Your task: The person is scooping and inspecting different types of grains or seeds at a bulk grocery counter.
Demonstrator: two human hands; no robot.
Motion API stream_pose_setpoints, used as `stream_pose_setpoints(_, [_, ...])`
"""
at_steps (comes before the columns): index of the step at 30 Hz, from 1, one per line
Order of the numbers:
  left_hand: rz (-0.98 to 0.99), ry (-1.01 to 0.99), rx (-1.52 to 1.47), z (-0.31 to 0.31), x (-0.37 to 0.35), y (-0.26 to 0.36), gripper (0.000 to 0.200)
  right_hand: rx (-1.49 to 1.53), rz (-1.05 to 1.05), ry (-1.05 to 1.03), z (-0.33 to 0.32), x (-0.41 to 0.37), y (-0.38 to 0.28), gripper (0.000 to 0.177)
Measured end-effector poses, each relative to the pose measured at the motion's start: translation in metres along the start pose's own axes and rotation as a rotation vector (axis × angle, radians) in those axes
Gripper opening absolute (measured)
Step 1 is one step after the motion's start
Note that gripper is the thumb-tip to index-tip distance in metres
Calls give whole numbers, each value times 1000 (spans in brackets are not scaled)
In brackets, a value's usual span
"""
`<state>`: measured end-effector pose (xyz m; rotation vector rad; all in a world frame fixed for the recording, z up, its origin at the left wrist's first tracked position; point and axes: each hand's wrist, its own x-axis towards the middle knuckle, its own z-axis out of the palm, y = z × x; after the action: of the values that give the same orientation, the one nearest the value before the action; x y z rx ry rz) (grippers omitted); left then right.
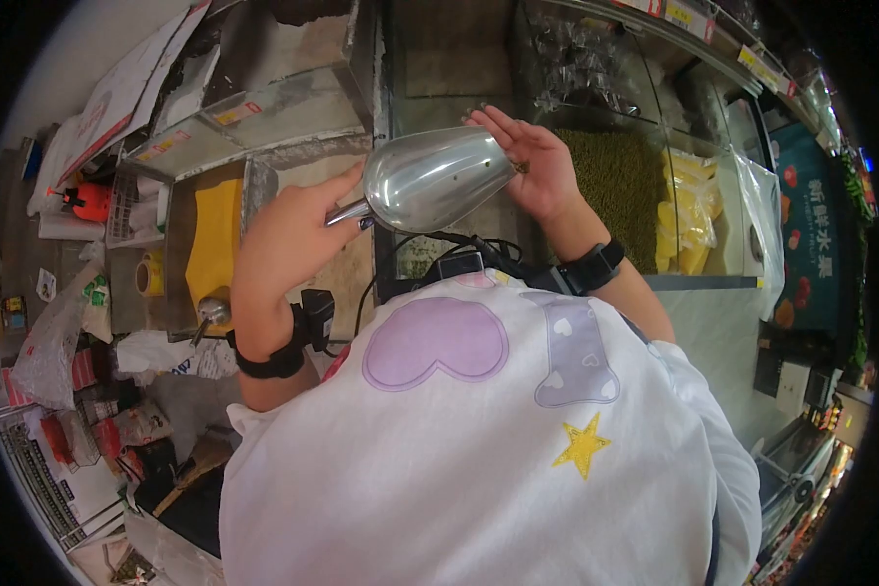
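Green beans (610, 186) lie beyond the right hand (532, 171), to the right; a metal scoop (439, 181) is held between both hands; the left hand (298, 230) grips its handle (350, 212); the right is open at its mouth, contact unclear.

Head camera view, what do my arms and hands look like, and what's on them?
Your left hand and right hand are gloveless. White short sleeves leave the forearms bare. Near the left wrist sits a black strap, with a boxy black device beside it; a black band sits near the right wrist. Black cabling shows between the arms; its connections aren't clear.
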<state>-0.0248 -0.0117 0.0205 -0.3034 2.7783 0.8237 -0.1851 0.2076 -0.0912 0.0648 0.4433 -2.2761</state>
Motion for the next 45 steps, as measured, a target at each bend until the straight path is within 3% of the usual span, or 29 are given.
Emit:
stream_pose_setpoints(6, [58, 38, -107, 7, -2, -10, 57, 273, -63, -196, -7, 3, -3, 50])
stream_pose_setpoints(13, [2, 56, -57, 12, -3, -11, 60, 250, -169, -304, -6, 2, -5, 56])
stream_pose_setpoints(18, [100, 130, -99, 20, -1, -23, 62, 298, -164, -405, -4, 2, -4, 57])
stream_pose_setpoints(25, [37, 60, -77, 22, -1, -13, 62, 265, -158, -386, -2, 1, -4, 59])
stream_pose_setpoints(39, [173, 48, -128, 29, 5, -9, 60, 14, -142, -299, 5, -3, -3, 60])
stream_pose_setpoints(45, [173, 33, -199, 36, 10, -13, 61, 99, -140, -312, -1, -2, -4, 58])
